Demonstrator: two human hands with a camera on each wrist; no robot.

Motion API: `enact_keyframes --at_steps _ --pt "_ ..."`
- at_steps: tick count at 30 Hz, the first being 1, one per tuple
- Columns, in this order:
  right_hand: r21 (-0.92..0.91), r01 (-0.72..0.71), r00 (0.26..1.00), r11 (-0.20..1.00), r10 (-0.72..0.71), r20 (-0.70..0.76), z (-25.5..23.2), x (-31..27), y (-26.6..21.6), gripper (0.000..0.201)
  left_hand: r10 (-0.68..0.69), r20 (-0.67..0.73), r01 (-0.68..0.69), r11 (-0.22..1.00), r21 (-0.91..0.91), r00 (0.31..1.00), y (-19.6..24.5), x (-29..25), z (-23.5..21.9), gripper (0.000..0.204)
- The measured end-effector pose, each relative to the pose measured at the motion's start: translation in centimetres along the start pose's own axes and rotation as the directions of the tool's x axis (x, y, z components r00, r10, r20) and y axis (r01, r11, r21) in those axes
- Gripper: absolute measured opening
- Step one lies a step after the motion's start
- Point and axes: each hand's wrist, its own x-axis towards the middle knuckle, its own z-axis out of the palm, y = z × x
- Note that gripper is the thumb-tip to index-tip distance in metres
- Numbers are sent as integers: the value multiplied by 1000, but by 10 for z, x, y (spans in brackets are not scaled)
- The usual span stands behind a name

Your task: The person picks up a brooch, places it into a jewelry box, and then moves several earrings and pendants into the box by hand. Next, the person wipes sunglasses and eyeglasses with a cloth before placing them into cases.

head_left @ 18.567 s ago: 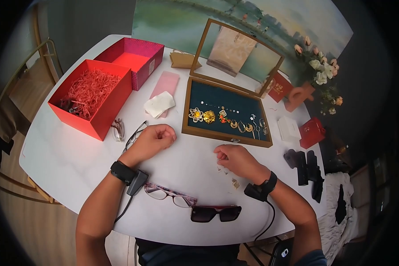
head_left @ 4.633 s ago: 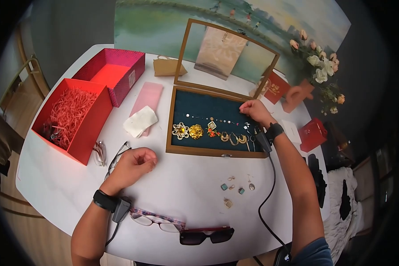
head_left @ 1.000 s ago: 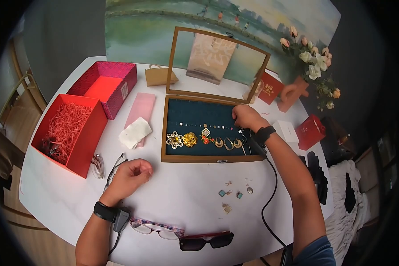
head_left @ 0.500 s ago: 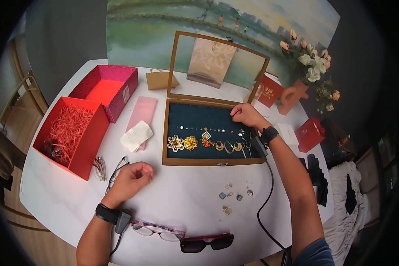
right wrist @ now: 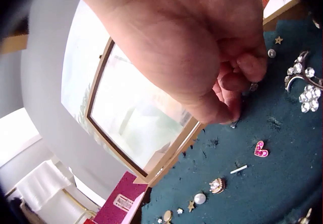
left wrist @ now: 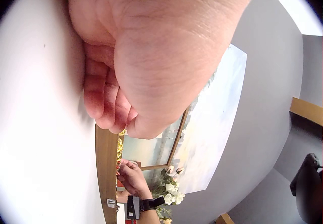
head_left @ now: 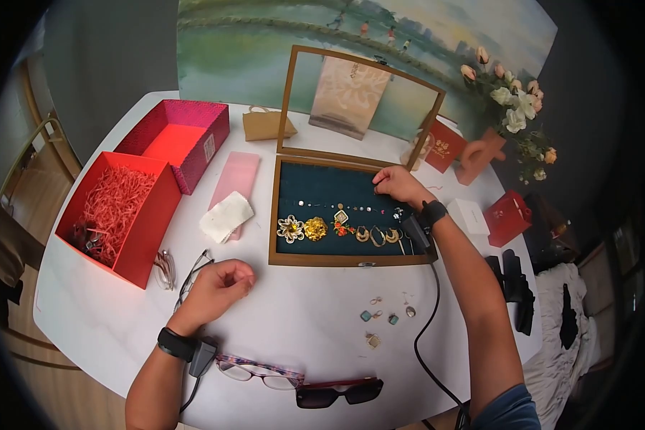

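My right hand (head_left: pixel 401 188) is over the back right of a wooden jewellery box (head_left: pixel 322 260) with its glass lid raised. In the right wrist view, its thumb and fingertips pinch close to the dark green velvet, at a tiny sparkling stud (right wrist: pixel 233 125). A pink heart stud (right wrist: pixel 261 150) and a pearl stud (right wrist: pixel 200 198) sit nearby in a row. Toward the front lie a yellow flower brooch (head_left: pixel 315 228) and hoop earrings (head_left: pixel 378 236). My left hand (head_left: pixel 215 290) rests on the table, fingers loosely curled, holding nothing. Several loose earrings, one teal (head_left: pixel 366 315), lie before the box.
Patterned glasses (head_left: pixel 258 373) and sunglasses (head_left: pixel 339 393) lie at the front edge. A red box (head_left: pixel 150 229) of shredded paper stands left, near a white cloth (head_left: pixel 226 216). At right are a white box (head_left: pixel 468 215) and a red bag (head_left: pixel 507 217); a cable (head_left: pixel 417 337) trails from the right wrist.
Since the oldest frame, my right hand has moved from the loose earrings on the table up into the box. Over the last second it stays at the velvet, and the left hand keeps still.
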Motion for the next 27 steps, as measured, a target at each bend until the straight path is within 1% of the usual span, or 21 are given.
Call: enact_keyframes --at_steps 1,3,4,6,7,9,10,12,13,15,18,20,22,24,27 --pt "1 0 1000 1000 0 1 0 1 1 21 1 4 -1 1000 -1 1000 0 0 0 4" --pt "-92 -2 999 996 -1 -35 0 3 4 21 2 9 -2 1000 -2 1000 0 0 0 4" --pt "-92 -2 999 996 -2 -35 0 2 2 21 0 10 0 1000 -1 1000 0 0 0 3" --pt "-222 61 997 973 -70 -34 -2 -1 -2 21 -1 11 1 1000 -1 1000 1 0 0 3" --pt "-222 60 997 973 -70 -35 -3 0 -2 21 4 9 -4 1000 3 1000 1 0 0 3" --pt "-100 98 994 990 -101 -34 -5 1 -1 21 8 8 -8 1000 6 1000 1 0 0 3" --pt "-100 97 994 990 -101 -33 -4 -2 -7 21 4 6 -4 1000 12 1000 2 0 0 3" --pt "-324 129 990 937 -140 -14 -1 -7 -21 16 0 5 0 1000 18 1000 3 0 1 3" --pt "-325 128 990 937 -140 -15 1 -10 -26 16 5 6 -6 1000 17 1000 4 0 1 3" --pt "-470 60 997 881 -80 -23 7 -18 -38 14 13 7 -13 1000 18 1000 3 0 1 3" --pt "-523 64 992 850 -109 -56 11 -29 -54 14 12 4 -12 1000 26 1000 0 0 -1 3" --pt "-540 87 989 837 -139 -55 14 -30 -53 12 -8 4 8 1000 26 1000 3 -1 0 4" --pt "-559 108 984 822 -169 -59 14 -30 -53 11 -1 7 1 1000 18 1000 0 0 0 4" --pt "-665 115 984 738 -178 -28 15 -26 -52 10 10 9 -10 1000 10 1000 0 0 -1 4" --pt "-677 141 984 723 -177 16 16 -20 -46 8 6 6 -6 1000 16 1000 1 -1 -1 4"
